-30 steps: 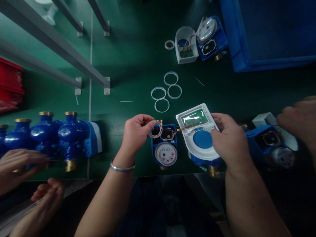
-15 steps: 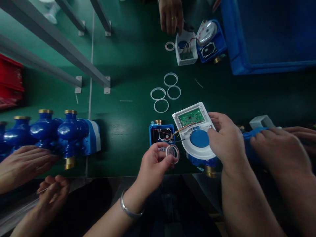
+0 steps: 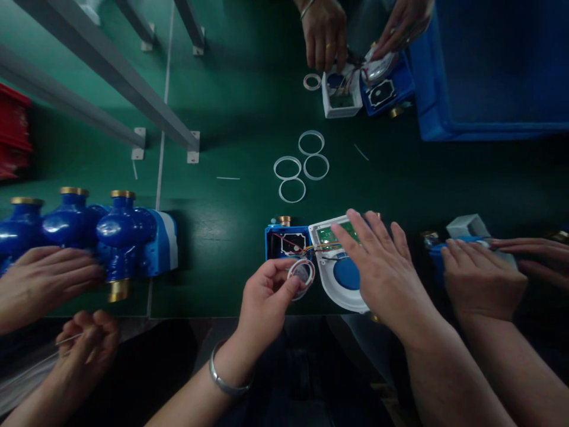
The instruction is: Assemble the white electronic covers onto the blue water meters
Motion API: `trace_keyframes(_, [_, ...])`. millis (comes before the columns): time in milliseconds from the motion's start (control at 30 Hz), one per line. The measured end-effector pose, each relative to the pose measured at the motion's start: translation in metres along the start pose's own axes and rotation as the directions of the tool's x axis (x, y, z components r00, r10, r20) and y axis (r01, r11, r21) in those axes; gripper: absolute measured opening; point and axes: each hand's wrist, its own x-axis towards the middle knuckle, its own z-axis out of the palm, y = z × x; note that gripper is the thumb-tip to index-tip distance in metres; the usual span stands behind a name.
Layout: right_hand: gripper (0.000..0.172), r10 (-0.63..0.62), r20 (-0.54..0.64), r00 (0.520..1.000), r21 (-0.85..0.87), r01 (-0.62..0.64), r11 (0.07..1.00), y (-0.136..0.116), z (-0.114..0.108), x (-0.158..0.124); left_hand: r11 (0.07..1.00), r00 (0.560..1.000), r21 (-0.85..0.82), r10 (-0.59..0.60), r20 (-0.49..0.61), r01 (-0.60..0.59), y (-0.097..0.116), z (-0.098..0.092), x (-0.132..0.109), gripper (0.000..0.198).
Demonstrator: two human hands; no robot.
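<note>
— Where's the ring?

— I see it pinched in my left hand (image 3: pixel 267 296), between thumb and fingertips. The ring (image 3: pixel 301 273) hovers near the table's (image 3: pixel 231 118) near edge, tilted, just over the open blue meter (image 3: pixel 284 242).

— And your right hand?

— My right hand (image 3: pixel 377 267) lies flat and loose, fingers spread, on the white cover (image 3: pixel 331 279), gripping nothing. The cover sits just right of the ring, so the left hand is nearer the meter.

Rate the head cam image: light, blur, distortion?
Head view: dim, green table brighter top left, near edge almost black; rails bow from wide-angle distortion; left hand holding ring fairly sharp, right hand slightly soft; no strong glare.
</note>
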Motion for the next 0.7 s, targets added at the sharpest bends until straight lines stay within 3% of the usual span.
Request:
trace_keyframes(100, [0.069,-0.155,0.106,0.982,0.044,0.151,0.988,0.001,0.003,0.005,1.0,1.0,0.002,0.016,0.003,-0.016,-0.002,-0.001,0.0,0.023])
trace_keyframes(200, [0.059,-0.19,0.152,0.97,0.09,0.178,0.98,-0.001,0.005,0.011,0.999,0.999,-0.007,0.038,0.003,-0.038,-0.005,-0.002,-0.001,0.022])
trace_keyframes(400, [0.022,-0.191,-0.002,0.982,0.199,0.188,0.962,-0.015,0.01,0.032,0.998,0.998,-0.023,0.057,0.018,-0.057,-0.007,-0.002,-0.001,0.021])
trace_keyframes(500, [0.018,-0.175,-0.086,0.981,0.238,0.191,0.952,-0.016,0.013,0.038,0.998,0.998,-0.003,0.058,0.016,-0.058,-0.008,-0.003,0.0,0.021])
trace_keyframes(700, [0.008,-0.108,-0.053,0.993,0.364,0.12,0.924,-0.007,0.013,0.041,0.963,0.987,0.223,0.16,-0.025,-0.15,-0.016,-0.006,-0.002,0.021])
